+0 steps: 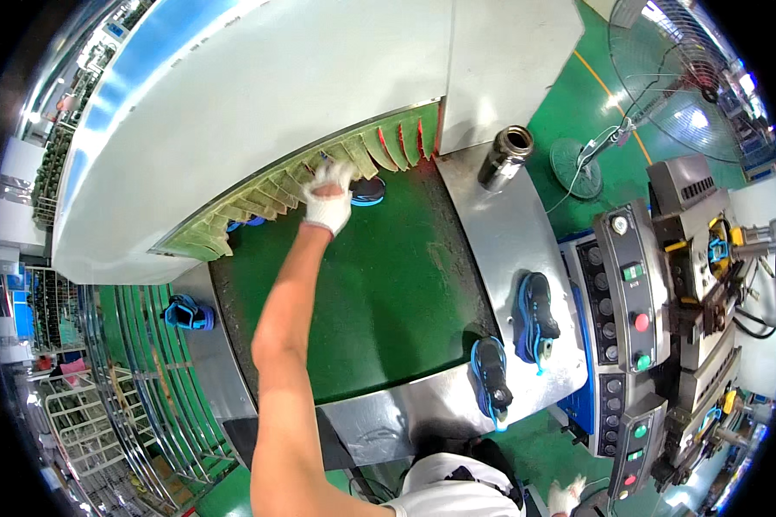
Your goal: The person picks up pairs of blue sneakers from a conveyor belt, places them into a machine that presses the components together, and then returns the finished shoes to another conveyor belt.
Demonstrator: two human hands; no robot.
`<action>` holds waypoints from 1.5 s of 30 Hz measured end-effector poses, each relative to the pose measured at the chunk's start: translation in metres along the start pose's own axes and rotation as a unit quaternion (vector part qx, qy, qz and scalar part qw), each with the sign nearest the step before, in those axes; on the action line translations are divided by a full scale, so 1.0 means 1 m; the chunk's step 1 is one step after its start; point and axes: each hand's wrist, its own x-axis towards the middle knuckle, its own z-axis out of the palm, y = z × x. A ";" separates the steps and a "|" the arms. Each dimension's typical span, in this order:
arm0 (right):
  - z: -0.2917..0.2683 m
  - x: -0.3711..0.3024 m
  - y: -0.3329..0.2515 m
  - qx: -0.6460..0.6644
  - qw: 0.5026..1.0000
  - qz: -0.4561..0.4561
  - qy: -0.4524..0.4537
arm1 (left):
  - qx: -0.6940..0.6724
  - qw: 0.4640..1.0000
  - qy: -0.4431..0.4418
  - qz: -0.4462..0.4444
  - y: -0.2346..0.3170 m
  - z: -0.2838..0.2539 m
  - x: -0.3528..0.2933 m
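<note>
My left hand (pixel 328 200), in a white glove, reaches far across the green conveyor belt (pixel 362 293) to the hanging fabric strips (pixel 276 191) of a large white machine. Motion smears its fingers, so their grip is unclear. Just right of it, a black shoe with a blue sole (pixel 368 191) lies on the belt against the strips. Farther left, blue shoe parts (pixel 247 223) show partly under the strips. At the lower right edge, my gloved right hand (pixel 565 497) hangs low beside the machine, fingers loosely apart, with nothing seen in it.
Two black-and-blue shoes (pixel 536 314) rest on the metal ledge at right; another shoe (pixel 188 313) sits on the left ledge. A steel flask (pixel 505 158) stands at the back right. Right are button panels (pixel 634 284) and a floor fan (pixel 677 77); left, metal racks (pixel 147 379).
</note>
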 end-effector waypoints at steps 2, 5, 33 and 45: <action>0.001 -0.030 0.006 0.161 0.956 0.024 -0.242 | 0.003 0.995 -0.100 0.011 -0.012 -0.018 0.047; -0.045 -0.046 -0.028 0.327 0.825 0.278 -0.368 | 0.043 0.990 -0.131 0.039 -0.031 -0.004 0.062; -0.183 0.155 -0.071 0.675 0.705 -0.111 -0.188 | -0.599 0.781 -0.169 -0.049 0.336 -0.184 -0.236; -0.210 0.241 0.061 0.951 0.084 -0.106 -0.277 | -0.521 0.750 -0.223 0.341 0.692 -0.233 -0.073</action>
